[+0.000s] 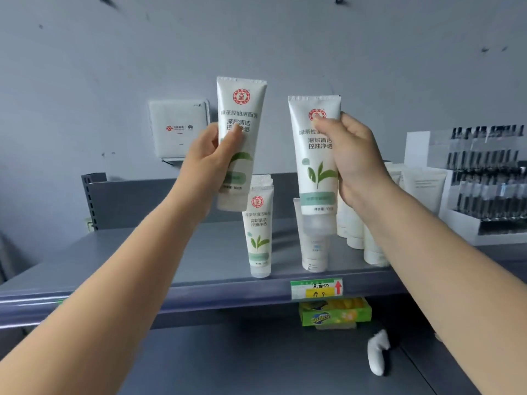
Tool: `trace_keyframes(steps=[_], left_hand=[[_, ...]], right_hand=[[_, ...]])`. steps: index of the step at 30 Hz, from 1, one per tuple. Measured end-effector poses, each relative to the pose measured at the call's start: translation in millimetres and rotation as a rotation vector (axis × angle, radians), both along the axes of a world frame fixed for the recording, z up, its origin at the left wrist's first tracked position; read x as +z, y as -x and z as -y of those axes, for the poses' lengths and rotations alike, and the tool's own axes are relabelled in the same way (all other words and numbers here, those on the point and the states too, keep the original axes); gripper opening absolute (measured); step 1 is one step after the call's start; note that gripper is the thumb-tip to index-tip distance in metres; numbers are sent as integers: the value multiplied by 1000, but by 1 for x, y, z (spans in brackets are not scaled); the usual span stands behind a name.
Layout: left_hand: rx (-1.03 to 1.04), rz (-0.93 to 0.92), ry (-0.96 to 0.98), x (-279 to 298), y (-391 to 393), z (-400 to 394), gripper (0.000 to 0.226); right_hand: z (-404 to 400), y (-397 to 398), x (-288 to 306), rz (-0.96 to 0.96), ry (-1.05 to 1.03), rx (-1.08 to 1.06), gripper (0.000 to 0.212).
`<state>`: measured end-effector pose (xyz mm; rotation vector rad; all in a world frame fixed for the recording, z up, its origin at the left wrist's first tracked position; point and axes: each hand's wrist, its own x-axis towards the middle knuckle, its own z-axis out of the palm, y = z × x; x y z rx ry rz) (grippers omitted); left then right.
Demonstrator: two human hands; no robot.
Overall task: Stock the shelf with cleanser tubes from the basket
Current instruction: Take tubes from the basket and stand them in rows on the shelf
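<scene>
I hold two white cleanser tubes with green leaf prints upright above the grey shelf point(199, 252). My left hand point(211, 158) grips the left tube point(242, 115) around its middle. My right hand point(356, 161) grips the right tube point(313, 155) from its right side, cap down. Below them a row of the same cleanser tubes point(258, 232) stands cap down on the shelf. A plain white tube point(313, 252) stands just under the right-hand tube. The basket is out of view.
More plain white tubes point(359, 232) crowd the shelf at the right, beside a white display stand of dark small items point(484, 181). A price label point(316, 289) sits on the shelf edge. A green box point(333, 312) and a white object point(377, 354) lie on the lower shelf. A white wall box point(178, 128) hangs behind.
</scene>
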<state>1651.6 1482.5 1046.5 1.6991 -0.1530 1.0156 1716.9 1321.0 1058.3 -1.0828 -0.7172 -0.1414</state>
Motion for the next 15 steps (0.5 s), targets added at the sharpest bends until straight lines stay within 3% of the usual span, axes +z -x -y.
trace_keyframes(steps=[8, 15], left_hand=[[-85, -107, -12, 33, -34, -74, 6], [-118, -207, -14, 33, -50, -115, 12]], right_hand=[[-36, -38, 39, 112, 197, -136, 14], [-68, -54, 55, 109, 253, -79, 13]])
